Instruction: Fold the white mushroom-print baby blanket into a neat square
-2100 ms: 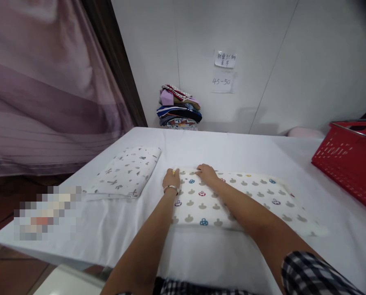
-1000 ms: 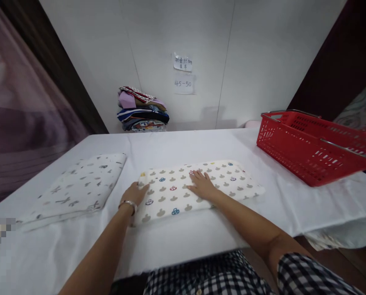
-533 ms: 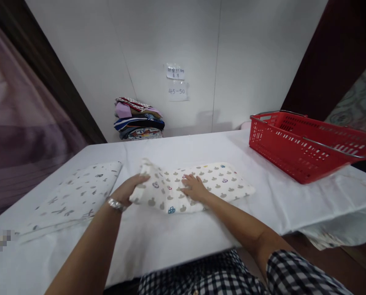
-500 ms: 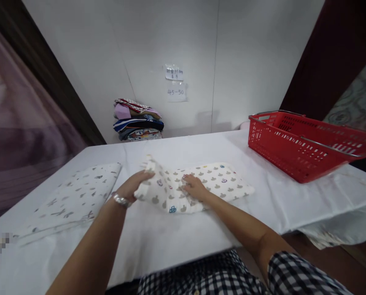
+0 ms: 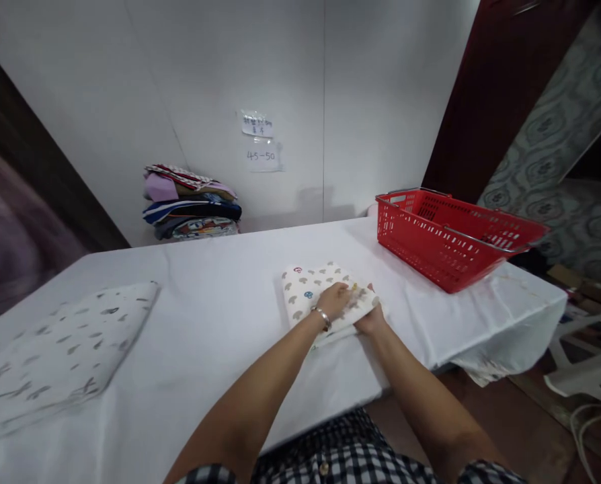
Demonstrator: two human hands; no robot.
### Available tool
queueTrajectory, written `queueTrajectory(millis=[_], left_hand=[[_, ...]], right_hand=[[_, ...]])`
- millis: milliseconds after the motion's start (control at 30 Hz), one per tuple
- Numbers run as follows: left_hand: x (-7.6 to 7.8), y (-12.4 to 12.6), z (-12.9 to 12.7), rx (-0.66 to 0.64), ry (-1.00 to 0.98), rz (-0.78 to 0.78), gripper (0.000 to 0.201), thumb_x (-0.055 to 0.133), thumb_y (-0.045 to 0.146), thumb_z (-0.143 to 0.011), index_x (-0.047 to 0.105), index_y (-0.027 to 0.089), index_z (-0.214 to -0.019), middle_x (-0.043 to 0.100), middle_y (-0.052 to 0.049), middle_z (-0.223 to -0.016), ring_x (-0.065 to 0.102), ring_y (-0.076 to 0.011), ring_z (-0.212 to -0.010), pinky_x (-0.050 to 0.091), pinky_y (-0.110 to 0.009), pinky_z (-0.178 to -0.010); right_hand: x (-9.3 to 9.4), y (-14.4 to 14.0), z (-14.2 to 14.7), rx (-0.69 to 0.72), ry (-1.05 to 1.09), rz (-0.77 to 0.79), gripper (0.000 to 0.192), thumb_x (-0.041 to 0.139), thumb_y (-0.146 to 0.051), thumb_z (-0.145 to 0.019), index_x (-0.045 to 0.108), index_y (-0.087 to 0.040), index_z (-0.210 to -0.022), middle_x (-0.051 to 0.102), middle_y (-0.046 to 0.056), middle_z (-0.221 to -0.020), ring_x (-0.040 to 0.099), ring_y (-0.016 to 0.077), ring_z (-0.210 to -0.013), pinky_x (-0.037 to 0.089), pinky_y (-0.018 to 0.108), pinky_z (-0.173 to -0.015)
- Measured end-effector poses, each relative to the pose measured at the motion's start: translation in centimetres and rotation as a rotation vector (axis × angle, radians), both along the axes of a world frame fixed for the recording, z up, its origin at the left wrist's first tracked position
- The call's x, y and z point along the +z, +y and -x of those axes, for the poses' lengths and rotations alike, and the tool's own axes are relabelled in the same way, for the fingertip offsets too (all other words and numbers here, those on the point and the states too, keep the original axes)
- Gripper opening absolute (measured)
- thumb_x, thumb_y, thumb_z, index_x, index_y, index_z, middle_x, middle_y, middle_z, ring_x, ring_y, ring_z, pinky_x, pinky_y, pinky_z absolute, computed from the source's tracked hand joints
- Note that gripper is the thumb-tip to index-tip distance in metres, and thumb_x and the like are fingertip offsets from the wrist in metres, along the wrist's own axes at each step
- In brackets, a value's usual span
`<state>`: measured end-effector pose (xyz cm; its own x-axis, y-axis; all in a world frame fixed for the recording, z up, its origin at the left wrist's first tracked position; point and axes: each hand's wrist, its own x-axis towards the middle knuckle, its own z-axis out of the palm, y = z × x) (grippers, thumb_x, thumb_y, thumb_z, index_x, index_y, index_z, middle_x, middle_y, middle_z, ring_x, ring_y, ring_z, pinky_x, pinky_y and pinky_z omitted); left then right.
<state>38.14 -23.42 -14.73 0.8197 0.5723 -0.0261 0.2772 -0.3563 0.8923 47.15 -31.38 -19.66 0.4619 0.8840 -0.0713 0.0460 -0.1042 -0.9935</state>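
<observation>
A white folded cloth (image 5: 298, 292) printed with grey mushrooms and a few coloured ones lies in the middle of the table. My left hand (image 5: 333, 301), with a silver bracelet at its wrist, rests on top of it, fingers reaching over the fabric. At the cloth's right end my right hand (image 5: 370, 321) grips the edge; its fingers are partly hidden by the fabric. Well to the left lies another folded white cloth (image 5: 89, 339) with a dark grey print, apart from both hands.
A red plastic basket (image 5: 431, 245) with metal handles stands at the table's right. Behind the white-covered table (image 5: 204, 316), a stack of folded clothes (image 5: 192, 205) sits by the wall, below and left of a paper label (image 5: 263, 156). A white stool (image 5: 590, 363) is at the far right.
The right part of the mushroom cloth has been folded over to the left, making it shorter. My left hand has moved right onto its top, and my right hand to its right edge. The view has turned right.
</observation>
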Motion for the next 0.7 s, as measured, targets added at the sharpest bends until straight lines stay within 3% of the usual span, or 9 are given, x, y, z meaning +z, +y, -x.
queueTrajectory(millis=[167,233,367,500,633,700], left_hand=[[-1.4,1.8,6.2,0.01,-0.089,-0.527,0.033,0.047,0.035,-0.085,0.057,0.022,-0.113,0.056,-0.006,-0.125,0.044,-0.0195,-0.123,0.029,-0.037,-0.108],[-2.2,2.5,8.3,0.052,-0.004,-0.617,0.038,0.046,0.038,-0.086,0.055,0.021,-0.118,0.05,-0.007,-0.133,0.033,-0.0218,-0.131,0.019,-0.042,-0.112],[-4.3,2.9,9.9,0.114,0.141,-0.6,0.045,0.041,0.047,-0.087,0.05,0.024,-0.125,0.034,-0.006,-0.144,0.017,-0.0241,-0.138,0.012,-0.048,-0.112],[-5.3,2.6,9.2,0.135,0.172,-0.546,0.045,0.034,0.048,-0.088,0.051,0.026,-0.124,0.029,-0.003,-0.147,0.01,-0.0237,-0.139,0.009,-0.049,-0.112],[-5.5,2.5,8.4,0.138,0.096,-0.535,0.046,0.032,0.047,-0.09,0.049,0.024,-0.127,0.028,-0.003,-0.148,0.01,-0.0218,-0.139,0.01,-0.046,-0.113],[-5.6,2.6,8.1,0.127,0.096,-0.529,0.047,0.034,0.048,-0.089,0.05,0.024,-0.125,0.029,-0.004,-0.147,0.013,-0.0214,-0.139,0.012,-0.044,-0.113]], right_hand=[[0.0,-0.9,-1.2,0.036,0.216,-0.05,0.075,0.002,-0.06,-0.086,0.047,-0.014,-0.126,0.063,0.014,-0.112,0.055,0.0277,-0.11,0.039,0.045,-0.095],[0.5,-0.9,-2.2,0.074,0.311,-0.024,0.07,0.009,-0.059,-0.087,0.052,-0.014,-0.12,0.064,0.014,-0.108,0.057,0.0265,-0.107,0.041,0.043,-0.093],[1.8,-0.3,-4.7,0.098,0.378,0.143,0.048,0.038,-0.05,-0.085,0.058,-0.014,-0.108,0.068,0.012,-0.097,0.064,0.0232,-0.091,0.048,0.039,-0.086],[3.0,0.2,-5.5,0.072,0.153,0.247,0.038,0.068,-0.03,-0.067,0.061,-0.017,-0.103,0.07,0.006,-0.087,0.065,0.0204,-0.075,0.052,0.034,-0.072],[2.7,-0.9,-5.6,-0.013,0.019,0.069,0.043,0.064,-0.022,-0.066,0.06,-0.02,-0.108,0.07,0.001,-0.087,0.064,0.0171,-0.073,0.051,0.028,-0.068],[1.9,-1.8,-5.8,-0.08,0.02,0.111,0.042,0.059,-0.024,-0.07,0.058,-0.018,-0.111,0.07,0.002,-0.086,0.064,0.0169,-0.072,0.051,0.027,-0.066]])
